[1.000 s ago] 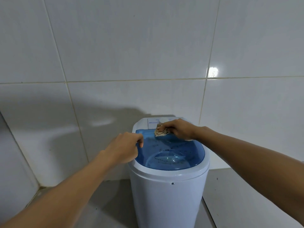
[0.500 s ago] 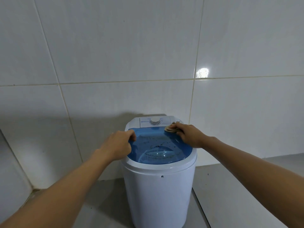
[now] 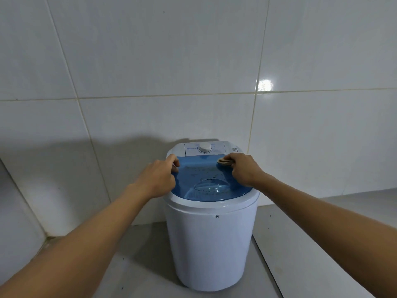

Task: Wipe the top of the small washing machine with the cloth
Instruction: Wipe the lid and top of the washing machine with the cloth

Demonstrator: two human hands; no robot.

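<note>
A small white washing machine (image 3: 211, 244) with a see-through blue lid (image 3: 204, 179) stands on the floor against the tiled wall. My right hand (image 3: 243, 168) presses a bunched beige cloth (image 3: 223, 161) onto the lid's back right corner. At the lid's left rim, my left hand (image 3: 160, 177) is curled around the edge, holding the machine. A white control panel with a round dial (image 3: 204, 147) sits behind the lid. Dark specks dot the lid's middle.
White wall tiles (image 3: 193, 72) rise directly behind the machine. A second tiled wall (image 3: 17, 211) meets it in a corner at the lower left. Grey floor tiles (image 3: 322, 244) spread around the machine, with a seam running down on the right.
My right hand has slid the cloth from the lid's back middle to its back right corner. My left hand has moved slightly farther back along the left rim. The view has shifted.
</note>
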